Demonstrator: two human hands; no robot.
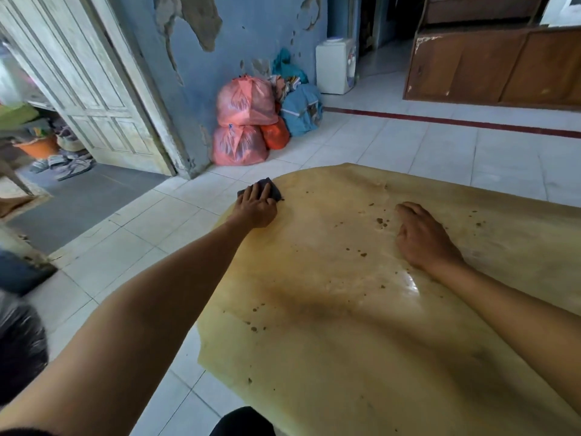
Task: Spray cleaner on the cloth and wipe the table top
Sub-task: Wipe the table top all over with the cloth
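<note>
Head view is showing the left hand (256,205) pressing the dark cloth (273,187) flat at the desk (345,325) far-left corner, stains lying rightward toward the flat, empty-gripped right hand (423,237).

Pink plastic bags (243,121) and blue bundles (301,110) are heaped against the peeling blue wall (251,33) on the white tiled floor (408,146). A white water dispenser (335,66) stands beside them, a wooden cabinet (490,64) further right. Sandals (67,165) lie by the pale door (91,89).
</note>
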